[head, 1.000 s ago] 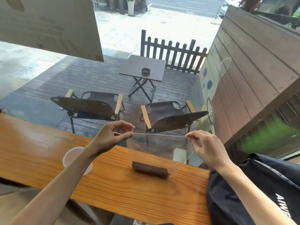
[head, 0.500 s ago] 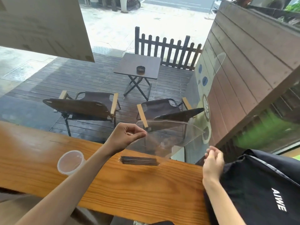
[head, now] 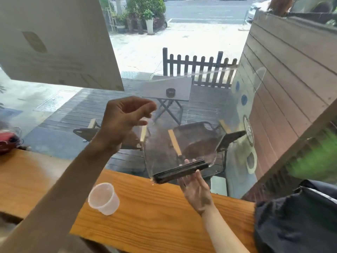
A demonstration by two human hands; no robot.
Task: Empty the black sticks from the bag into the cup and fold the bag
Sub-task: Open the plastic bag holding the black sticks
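A clear plastic bag hangs in the air above the wooden counter, lifted high. My left hand pinches its upper left edge. A bundle of black sticks lies tilted in the bag's bottom. My right hand is under that bundle, palm up with fingers spread, touching the bag's underside. A translucent plastic cup stands on the counter, below my left forearm and left of the bundle.
The wooden counter runs along a window. A black garment lies at its right end. A dark red object sits at the far left. Beyond the glass are folding chairs and a small table.
My left hand has raised the bag well off the counter, lifting the sticks with it. My right hand let go of the bag's top, then came under the stick bundle.
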